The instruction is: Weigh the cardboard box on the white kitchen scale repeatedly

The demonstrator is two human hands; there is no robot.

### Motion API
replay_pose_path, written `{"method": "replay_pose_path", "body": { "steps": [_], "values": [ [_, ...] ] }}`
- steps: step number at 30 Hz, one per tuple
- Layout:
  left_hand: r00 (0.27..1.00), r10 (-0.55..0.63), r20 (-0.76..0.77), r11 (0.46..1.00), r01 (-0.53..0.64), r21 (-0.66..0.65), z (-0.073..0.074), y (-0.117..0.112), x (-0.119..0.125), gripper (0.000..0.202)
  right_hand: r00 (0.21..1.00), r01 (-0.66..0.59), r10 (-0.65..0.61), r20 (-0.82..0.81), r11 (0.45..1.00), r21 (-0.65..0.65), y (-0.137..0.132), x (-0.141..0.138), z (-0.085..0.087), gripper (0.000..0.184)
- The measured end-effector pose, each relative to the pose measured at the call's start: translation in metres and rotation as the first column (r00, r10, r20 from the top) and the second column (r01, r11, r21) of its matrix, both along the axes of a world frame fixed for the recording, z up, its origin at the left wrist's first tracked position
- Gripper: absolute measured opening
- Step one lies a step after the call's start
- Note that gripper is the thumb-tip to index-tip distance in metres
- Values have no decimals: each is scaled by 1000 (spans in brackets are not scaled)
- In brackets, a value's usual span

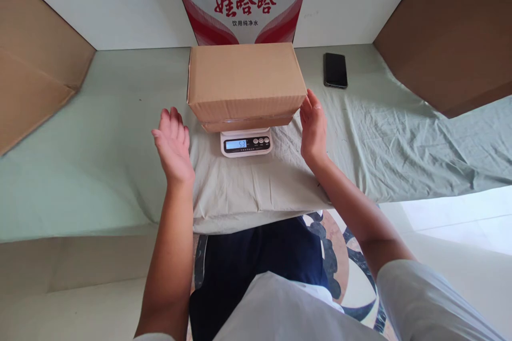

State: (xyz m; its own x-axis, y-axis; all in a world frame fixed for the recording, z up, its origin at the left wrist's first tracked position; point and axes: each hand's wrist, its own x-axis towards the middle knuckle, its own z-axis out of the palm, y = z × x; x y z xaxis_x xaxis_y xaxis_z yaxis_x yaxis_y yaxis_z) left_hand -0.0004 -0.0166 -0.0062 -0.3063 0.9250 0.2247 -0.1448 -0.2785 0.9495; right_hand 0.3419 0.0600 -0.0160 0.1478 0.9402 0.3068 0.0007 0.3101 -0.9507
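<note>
A closed brown cardboard box (244,81) rests on a small white digital scale (245,142) whose lit display shows a reading. My left hand (173,144) hovers open to the left of the box, fingers together and stretched, a short gap from it. My right hand (313,127) is open at the box's right front corner, fingertips at or just touching its edge. Neither hand holds anything.
A pale green cloth (400,133) covers the surface. A black phone (335,70) lies back right. A red-and-white printed carton (241,0) stands behind the box. Large brown cardboard pieces lean at left (32,64) and right (448,32).
</note>
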Motion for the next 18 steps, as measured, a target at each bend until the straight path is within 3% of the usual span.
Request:
{"method": "replay_pose_path", "body": {
  "steps": [2,7,12,18],
  "values": [
    [1000,19,8,1000,-19,-10,2,0,3,73,1000,-15,15,-7,1000,-3,0,0,1,88],
    [991,136,8,988,-135,-80,17,0,16,106,993,-58,53,-104,997,-42,-6,-3,12,82],
    [991,137,8,984,-135,-119,27,-3,22,108,990,-61,54,-128,997,-50,-9,-6,18,80],
    [990,138,6,984,-136,-111,22,-1,20,109,990,-57,49,-135,997,-54,-8,-4,17,77]
  ]
}}
